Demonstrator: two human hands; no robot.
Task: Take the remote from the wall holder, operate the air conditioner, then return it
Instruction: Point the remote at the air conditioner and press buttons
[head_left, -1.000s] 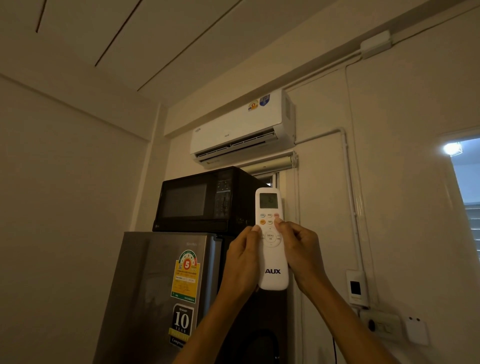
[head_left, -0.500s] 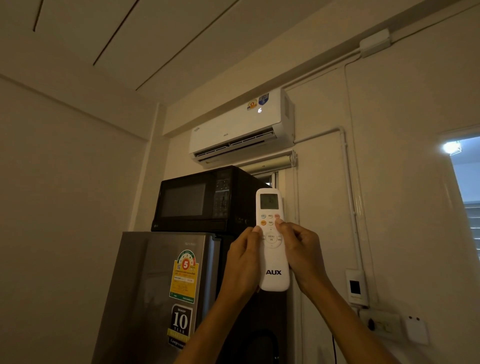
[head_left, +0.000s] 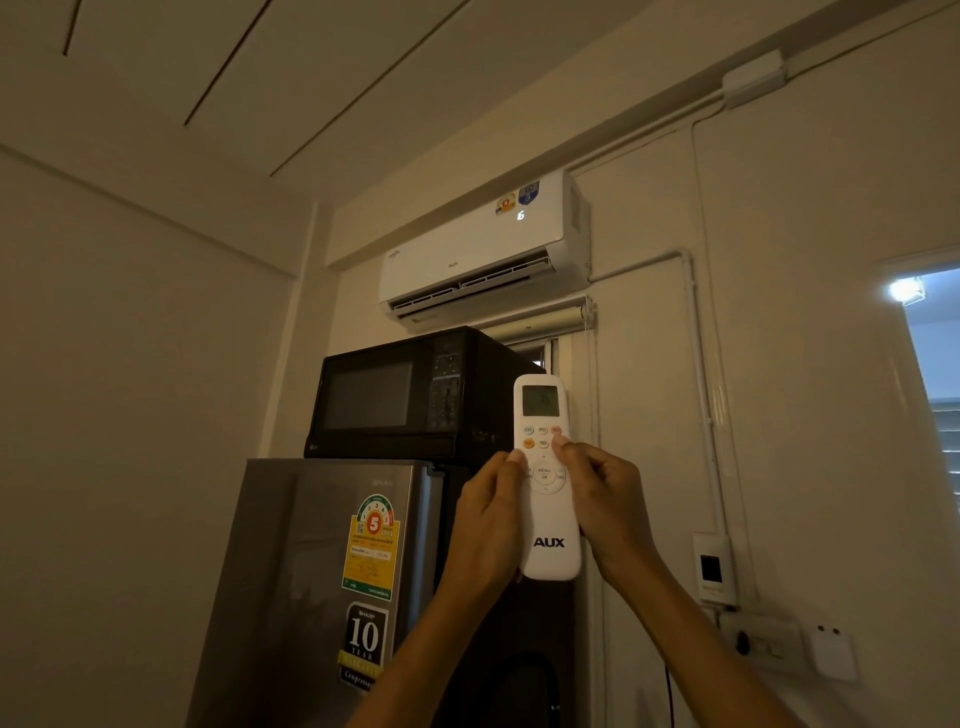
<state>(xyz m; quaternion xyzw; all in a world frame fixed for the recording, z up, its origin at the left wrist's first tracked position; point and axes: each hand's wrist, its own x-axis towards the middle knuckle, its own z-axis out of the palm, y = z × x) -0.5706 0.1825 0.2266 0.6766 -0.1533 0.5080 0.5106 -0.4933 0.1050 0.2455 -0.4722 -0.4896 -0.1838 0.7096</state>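
Observation:
A white AUX remote (head_left: 548, 519) is held upright in front of me, its small screen at the top. My left hand (head_left: 488, 519) grips its left edge. My right hand (head_left: 605, 506) grips its right edge, with the thumb tip resting on the upper right buttons. High on the wall hangs the white air conditioner (head_left: 483, 249), with a lit digit glowing on its front panel and its flap open. A white wall holder (head_left: 714, 569) with a dark opening is fixed to the wall at the lower right, below and right of the remote.
A black microwave (head_left: 410, 395) stands on a grey fridge (head_left: 311, 587) just left of my hands. White conduit pipes (head_left: 698, 374) run down the right wall to a socket box (head_left: 763, 644). A bright window opening (head_left: 935, 364) is at the far right.
A lit digit has appeared on the air conditioner's panel since the oldest frame. Both hands and the remote have stayed nearly still.

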